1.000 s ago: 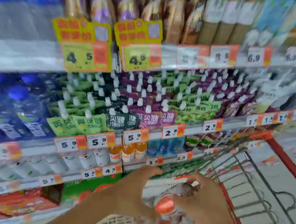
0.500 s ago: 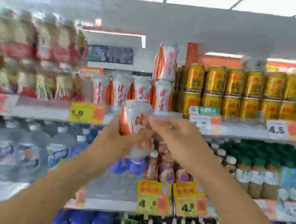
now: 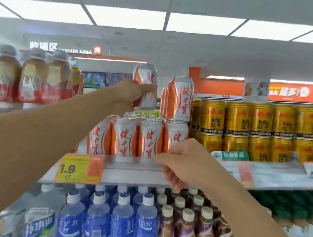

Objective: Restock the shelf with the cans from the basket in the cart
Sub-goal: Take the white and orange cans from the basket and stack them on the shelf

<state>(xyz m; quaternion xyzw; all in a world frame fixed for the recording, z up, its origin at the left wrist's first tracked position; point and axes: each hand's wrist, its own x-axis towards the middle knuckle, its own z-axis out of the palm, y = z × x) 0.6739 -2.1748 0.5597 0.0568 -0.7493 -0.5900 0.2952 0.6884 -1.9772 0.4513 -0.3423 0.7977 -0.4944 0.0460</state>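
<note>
- The left hand [image 3: 128, 95] grips a white-and-orange can [image 3: 145, 87], fingers and thumb wrapped round its lower half; the can is tilted, its top leaning left.
- That can hangs in the air above the bottom row of cans [image 3: 138, 138] and just left of the stacked can [image 3: 179, 98], touching neither as far as I can tell.
- The right hand [image 3: 183, 163] hangs in front of the shelf edge [image 3: 138, 174], below and right of the row, fingers loosely curled with nothing visible in them.
- Done, by my reading: the bottom row is full across its front, and a second tier has been started, with at least one can standing upright at the right end, next to the gold cans [image 3: 253, 123].
- In hand: this can looks meant for the second tier, in the open spot left of the stacked can.
- Left: it must be set upright and lowered onto the row's tops, and more of the tier to its left looks unfilled.
- The basket and cart are out of view, so how many cans remain cannot be told.
- Below the row hangs a yellow price tag [image 3: 73, 168]; bottles [image 3: 123, 221] fill the shelf under it.
- Risk, as I judge it: a tilted can set on rounded tops may tip or nudge the stacked can.
</note>
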